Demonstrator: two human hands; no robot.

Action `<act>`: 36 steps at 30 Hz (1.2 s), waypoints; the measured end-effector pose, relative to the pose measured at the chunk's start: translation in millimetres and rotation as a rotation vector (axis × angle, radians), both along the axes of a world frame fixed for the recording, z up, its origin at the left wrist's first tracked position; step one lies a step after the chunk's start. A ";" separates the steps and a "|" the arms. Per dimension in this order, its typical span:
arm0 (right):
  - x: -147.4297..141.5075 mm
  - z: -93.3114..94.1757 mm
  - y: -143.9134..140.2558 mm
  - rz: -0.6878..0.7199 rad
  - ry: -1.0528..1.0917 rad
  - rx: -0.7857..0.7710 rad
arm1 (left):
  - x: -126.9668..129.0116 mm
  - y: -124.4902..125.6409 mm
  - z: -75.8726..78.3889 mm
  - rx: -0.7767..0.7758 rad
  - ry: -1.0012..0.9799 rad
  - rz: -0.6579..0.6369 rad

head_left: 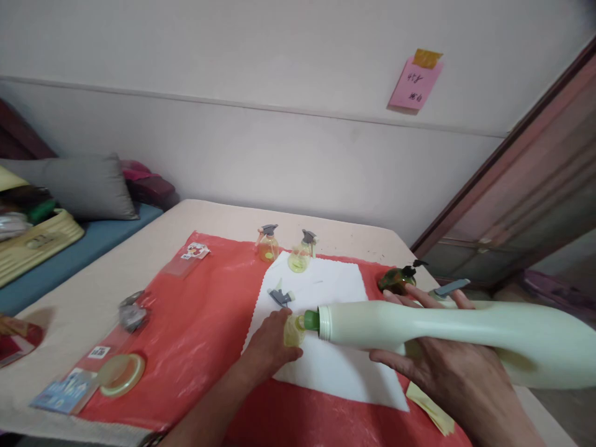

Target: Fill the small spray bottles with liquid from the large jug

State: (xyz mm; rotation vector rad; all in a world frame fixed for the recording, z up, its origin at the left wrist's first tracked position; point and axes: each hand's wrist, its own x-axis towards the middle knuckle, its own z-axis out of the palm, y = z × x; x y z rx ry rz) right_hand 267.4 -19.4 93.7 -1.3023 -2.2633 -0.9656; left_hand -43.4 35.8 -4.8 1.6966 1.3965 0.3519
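While both hands work over the white cloth (321,366) at the table's near right:
Large bottle (447,335): pale green, held level, green spout (311,320) meeting the small bottle.
Right hand (437,366): fingers curled around the large bottle's neck, gripping it.
Left hand (272,347): closed on the small yellow bottle (294,331), steadying it on the cloth.
Loose sprayer head (280,297): lying on the cloth, just behind the left hand.

Pale wall (279,143), pink note (414,84), grey cushion (79,186)
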 end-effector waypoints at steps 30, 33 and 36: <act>-3.6 3.3 -0.8 0.011 0.011 0.017 | 2.3 1.4 0.2 0.009 0.014 0.009; -3.6 2.1 -1.0 0.017 0.012 0.021 | 2.5 1.3 -1.4 0.014 0.024 0.008; -2.6 -0.4 -0.2 0.004 0.003 0.023 | 2.3 0.6 -0.6 0.018 0.011 0.003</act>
